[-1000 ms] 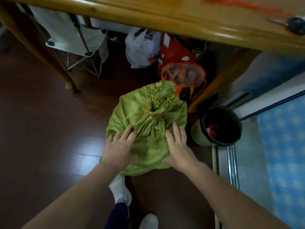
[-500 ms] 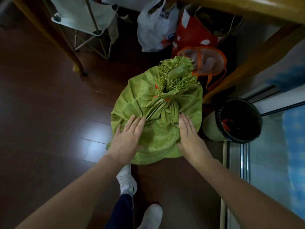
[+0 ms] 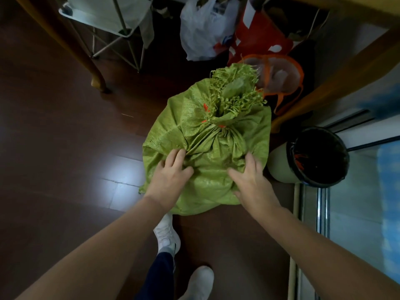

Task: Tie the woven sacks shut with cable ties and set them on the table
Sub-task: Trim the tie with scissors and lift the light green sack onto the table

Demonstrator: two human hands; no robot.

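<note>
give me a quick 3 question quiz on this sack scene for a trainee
1. True or false: the green sack has its neck gaping open.
2. Where are the left hand and right hand? A) both on the sack B) both clear of it C) only the left on it
3. Fill in: the black-lined bin stands on the sack's ____ side.
Key: 1 false, the neck is cinched tight; 2 A; 3 right.

Sack (image 3: 207, 152) coarse woven plastic; floor (image 3: 65, 148) glossy wood
</note>
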